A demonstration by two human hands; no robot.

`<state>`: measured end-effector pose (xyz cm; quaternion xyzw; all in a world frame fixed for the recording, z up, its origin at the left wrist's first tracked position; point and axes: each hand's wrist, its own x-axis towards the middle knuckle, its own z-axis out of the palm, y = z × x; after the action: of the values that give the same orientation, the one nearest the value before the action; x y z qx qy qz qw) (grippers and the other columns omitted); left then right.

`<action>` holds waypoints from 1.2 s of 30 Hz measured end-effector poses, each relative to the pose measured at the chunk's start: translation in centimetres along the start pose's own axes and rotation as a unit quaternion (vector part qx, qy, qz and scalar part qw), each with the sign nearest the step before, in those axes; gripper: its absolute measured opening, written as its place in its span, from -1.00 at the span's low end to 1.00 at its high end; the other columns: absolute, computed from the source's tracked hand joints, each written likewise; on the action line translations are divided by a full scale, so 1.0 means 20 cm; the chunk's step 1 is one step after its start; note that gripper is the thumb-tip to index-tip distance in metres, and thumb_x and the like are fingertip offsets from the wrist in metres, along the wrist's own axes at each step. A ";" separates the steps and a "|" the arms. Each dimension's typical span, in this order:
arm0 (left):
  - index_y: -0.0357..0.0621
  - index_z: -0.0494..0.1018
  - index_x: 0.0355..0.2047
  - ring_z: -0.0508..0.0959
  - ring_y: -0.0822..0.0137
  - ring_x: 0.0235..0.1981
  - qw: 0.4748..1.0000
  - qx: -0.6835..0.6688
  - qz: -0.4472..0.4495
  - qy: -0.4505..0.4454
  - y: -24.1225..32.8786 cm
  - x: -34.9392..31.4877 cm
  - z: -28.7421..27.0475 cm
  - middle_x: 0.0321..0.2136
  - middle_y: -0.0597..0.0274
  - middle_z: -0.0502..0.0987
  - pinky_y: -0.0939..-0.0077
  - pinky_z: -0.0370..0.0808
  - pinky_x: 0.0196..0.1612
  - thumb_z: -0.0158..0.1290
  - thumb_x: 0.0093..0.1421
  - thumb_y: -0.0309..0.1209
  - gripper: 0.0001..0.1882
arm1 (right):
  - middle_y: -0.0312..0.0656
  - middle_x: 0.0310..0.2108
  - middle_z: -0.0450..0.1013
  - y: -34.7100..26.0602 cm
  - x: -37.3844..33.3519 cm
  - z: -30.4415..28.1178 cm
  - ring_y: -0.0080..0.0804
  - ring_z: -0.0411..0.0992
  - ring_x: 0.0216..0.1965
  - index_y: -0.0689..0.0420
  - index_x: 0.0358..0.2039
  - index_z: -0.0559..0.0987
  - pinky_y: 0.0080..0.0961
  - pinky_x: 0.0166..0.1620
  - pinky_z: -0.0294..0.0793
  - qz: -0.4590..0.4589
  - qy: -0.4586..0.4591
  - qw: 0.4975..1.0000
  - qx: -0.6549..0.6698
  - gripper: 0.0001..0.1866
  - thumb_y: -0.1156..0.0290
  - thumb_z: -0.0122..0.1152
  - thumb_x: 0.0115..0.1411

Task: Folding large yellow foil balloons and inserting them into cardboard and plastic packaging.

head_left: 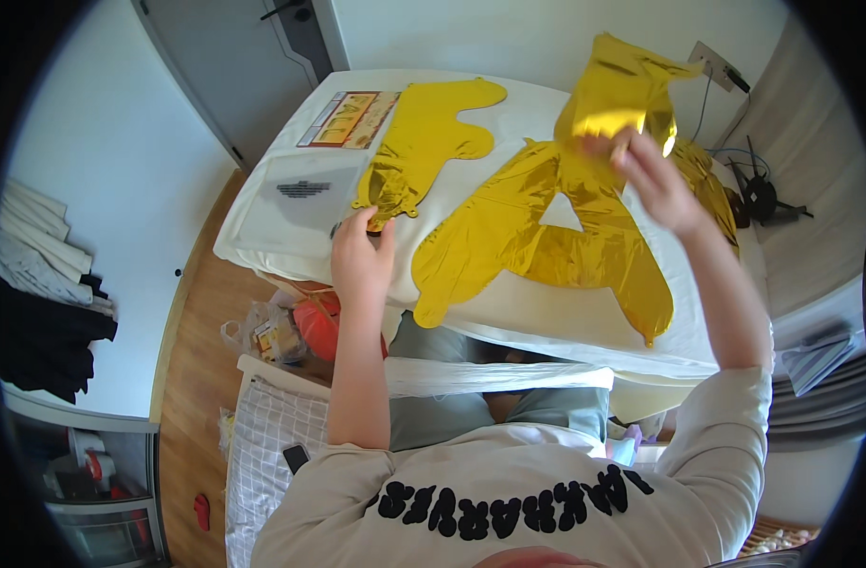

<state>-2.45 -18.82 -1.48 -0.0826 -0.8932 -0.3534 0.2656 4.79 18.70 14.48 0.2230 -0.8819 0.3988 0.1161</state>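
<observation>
A flat gold foil balloon [414, 133] with rounded arms lies on the white-covered table. My left hand [359, 260] pinches its near end between thumb and fingers. To the right spreads a larger gold foil balloon [509, 222] with a triangular hole, its surface creased. Above the table's far right my raised right hand [655, 180] is closed on a gold foil balloon [622, 90], which hangs up in the air, bent and shiny. That hand is slightly blurred. More gold foil lies behind my right forearm; whether it joins the raised piece, I cannot tell.
A printed package [350, 119] and a clear plastic bag [296, 204] lie at the table's left. A black device with antennas [760, 197] stands at the right, near a wall socket [715, 64] with cables. A phone [296, 459] rests on the checked cloth [272, 426] beside me.
</observation>
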 end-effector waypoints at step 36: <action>-0.13 0.59 -0.05 0.62 0.15 -0.14 1.000 0.011 0.024 -0.007 0.00 0.00 0.02 -0.14 0.10 0.64 0.34 0.52 -0.03 0.22 0.26 -0.25 -0.68 | -0.15 0.36 0.30 0.10 -0.29 0.44 -0.05 -0.02 0.51 0.01 0.27 0.42 0.23 0.50 -0.37 0.127 -0.169 0.912 -0.351 -0.43 -0.04 0.09 0.38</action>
<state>-2.66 -18.55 -1.69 -0.1038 -0.8965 -0.3364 0.2689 8.71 14.94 5.10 0.1181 -0.9924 0.0309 -0.0151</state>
